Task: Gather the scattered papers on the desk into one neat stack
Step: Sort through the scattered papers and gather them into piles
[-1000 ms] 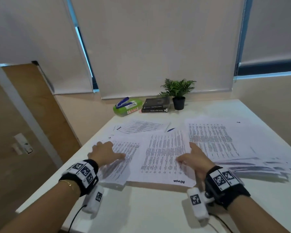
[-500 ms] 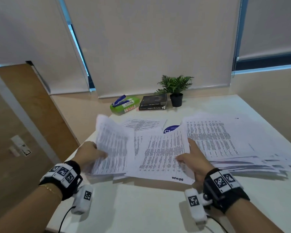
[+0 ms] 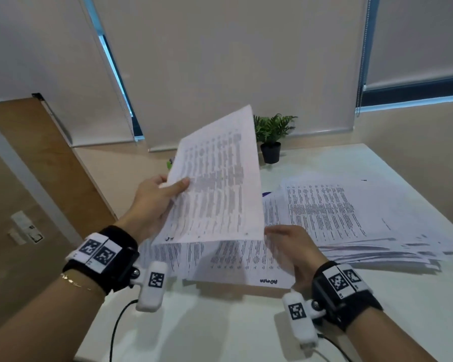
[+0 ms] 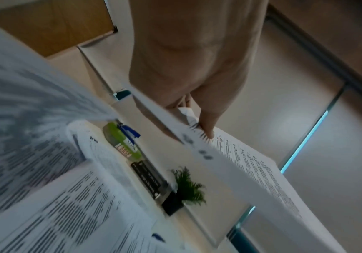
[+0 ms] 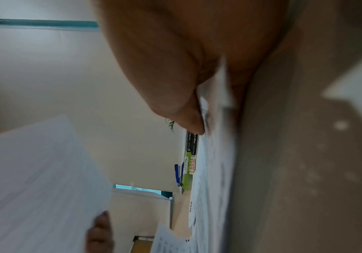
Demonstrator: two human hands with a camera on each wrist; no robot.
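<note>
My left hand [image 3: 171, 188] holds a bundle of printed sheets [image 3: 220, 184] lifted off the white desk [image 3: 220, 322] and tilted up, thumb on top, fingers behind. The left wrist view shows the pinch on the bundle's edge [image 4: 197, 130]. My right hand [image 3: 280, 244] is at the right edge of the middle sheets [image 3: 233, 262] lying flat below the bundle. In the right wrist view its thumb [image 5: 193, 123] pinches the edge of those sheets [image 5: 214, 154]. A large, loosely fanned pile of papers [image 3: 351, 218] lies on the right.
A small potted plant [image 3: 271, 142] stands at the desk's back edge. Beside it are dark books [image 4: 147, 178] and a green box [image 4: 121, 142] with a blue stapler on it, hidden by the bundle in the head view. The desk's left edge drops to a wooden floor.
My left hand has gripped the left bundle and lifted it off the desk, up and to the right over the middle sheets. My right hand has stayed at the middle sheets.
</note>
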